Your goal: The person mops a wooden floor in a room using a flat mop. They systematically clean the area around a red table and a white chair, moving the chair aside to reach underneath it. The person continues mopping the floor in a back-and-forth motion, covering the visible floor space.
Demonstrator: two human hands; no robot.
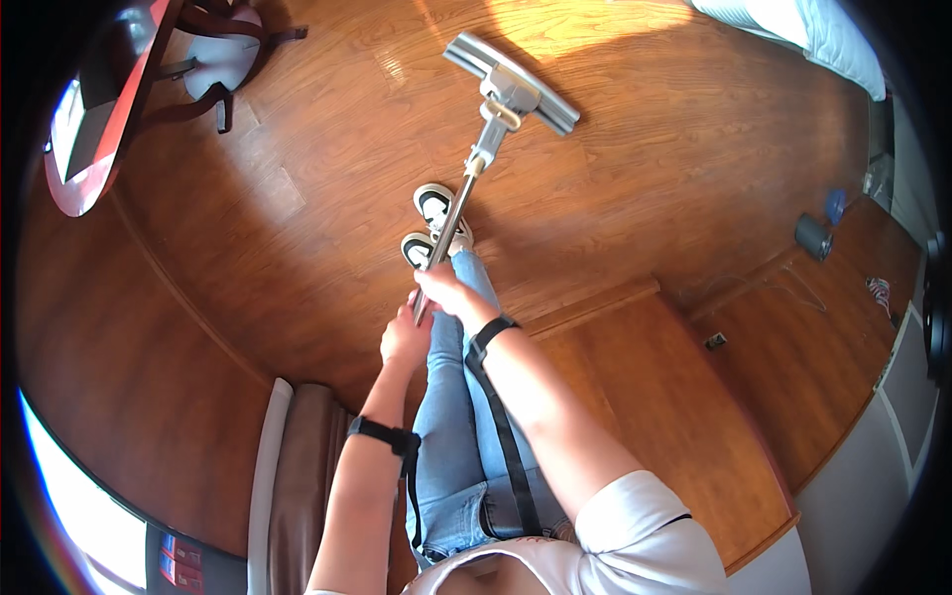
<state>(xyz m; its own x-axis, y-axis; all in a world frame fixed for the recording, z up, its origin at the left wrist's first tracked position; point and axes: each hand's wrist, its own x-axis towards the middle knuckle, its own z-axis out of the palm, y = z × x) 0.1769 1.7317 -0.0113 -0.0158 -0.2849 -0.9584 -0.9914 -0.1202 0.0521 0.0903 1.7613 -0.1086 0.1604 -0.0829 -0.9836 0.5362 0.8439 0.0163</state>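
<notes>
Both hands grip the metal pole [457, 213] of a floor mop with a wide grey head [513, 85]. My right hand [446, 288] is wrapped around the pole in front of my shins. Just below it, nearer my body, my left hand [405, 338] closes around the pole's upper end. The pole slants away over my black-and-white shoes [433, 202]. Its head lies across the wood-look floor [357, 156] ahead of my feet, tilted down to the right. The underside of the head is hidden.
A dark wooden chair [223, 56] and a red-edged table [97, 175] stand at upper left. White bedding [825, 37] hangs at upper right. On the right are a wooden cabinet [654, 401], a dark cylinder [814, 236] and a loose cable [807, 290]. A brown curtain [301, 461] hangs at lower left.
</notes>
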